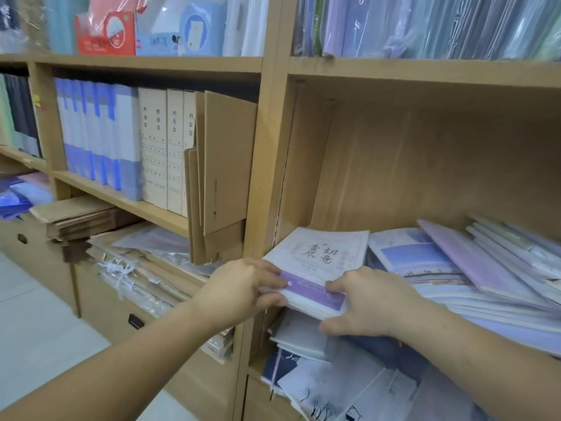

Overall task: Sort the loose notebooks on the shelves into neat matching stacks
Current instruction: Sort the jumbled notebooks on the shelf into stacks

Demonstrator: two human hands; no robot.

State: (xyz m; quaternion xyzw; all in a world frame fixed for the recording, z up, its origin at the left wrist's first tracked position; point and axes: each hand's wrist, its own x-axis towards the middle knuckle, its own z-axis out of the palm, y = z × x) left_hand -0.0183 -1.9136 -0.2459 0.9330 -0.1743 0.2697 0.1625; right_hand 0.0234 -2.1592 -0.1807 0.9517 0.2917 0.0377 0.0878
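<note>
A stack of white notebooks (321, 253) with black calligraphy and a purple band lies at the left end of the wooden shelf (425, 165). My left hand (243, 287) grips the stack's near left corner, fingers on top and thumb below. At the near right corner my right hand (361, 302) holds it the same way. To the right, several loose purple and blue notebooks (473, 262) lie fanned and overlapping. On the shelf below, more notebooks (334, 384) with dark and white covers lie in a heap.
The left bay holds upright blue and white binders (100, 138), cream file boxes (165, 147) and flat cardboard (224, 165). Brown paper stacks (79, 217) and bagged goods lie below. The top shelf carries wrapped folders (425, 25). A wooden upright (267, 153) divides the bays.
</note>
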